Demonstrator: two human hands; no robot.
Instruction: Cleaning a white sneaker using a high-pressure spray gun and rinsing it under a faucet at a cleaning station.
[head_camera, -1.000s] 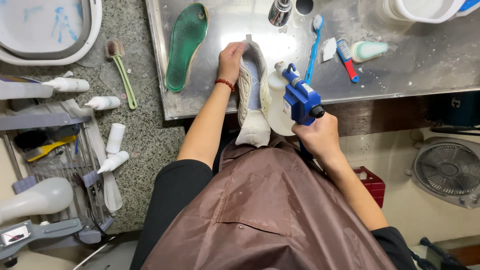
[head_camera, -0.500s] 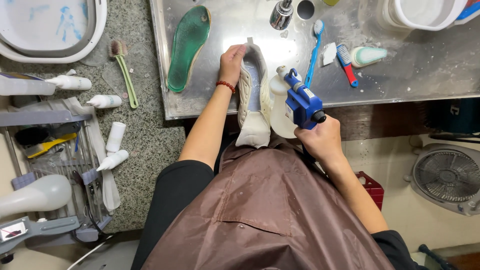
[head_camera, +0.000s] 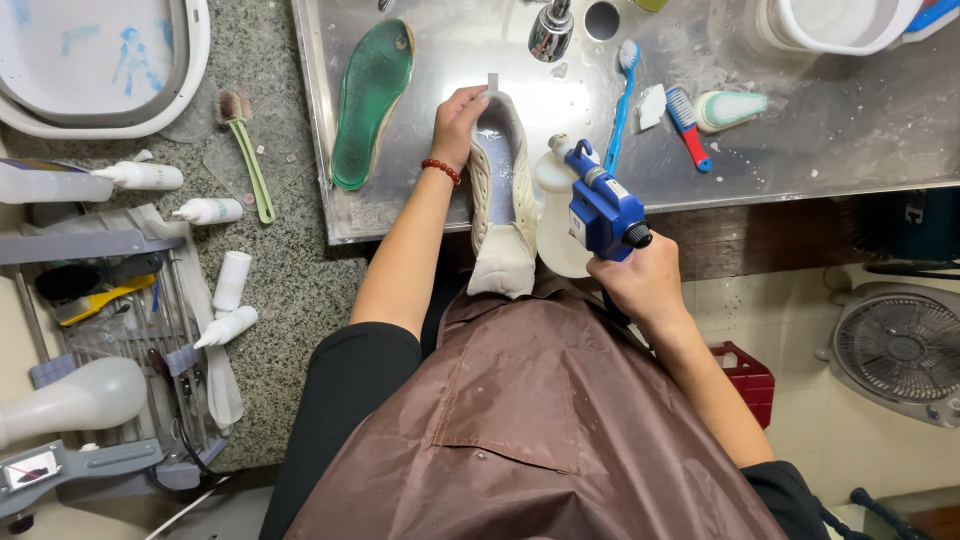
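The left hand (head_camera: 458, 125) grips the heel end of a white shoe (head_camera: 500, 200), fingers curled around its rim. The right hand (head_camera: 645, 285) is closed around a blue spray gun (head_camera: 600, 205) just beside the shoe, over the steel sink (head_camera: 800, 150).

Landmark: stainless steel sink basin (head_camera: 820, 130), wet, w/ bright glare patch nr its chrome tap (head_camera: 551, 30). Left of basin: speckled grey granite countertop (head_camera: 290, 300). Beyond counter, further left: grey wire rack (head_camera: 120, 340) w/ tools. Upper left of basin: white oval plastic tub (head_camera: 150, 90), blue smears inside. Below basin front edge: dark wood panel (head_camera: 760, 230), pale tiled floor (head_camera: 800, 420). Lower right of basin: grey round floor fan (head_camera: 895, 350); red plastic crate (head_camera: 745, 375) on floor beside it.
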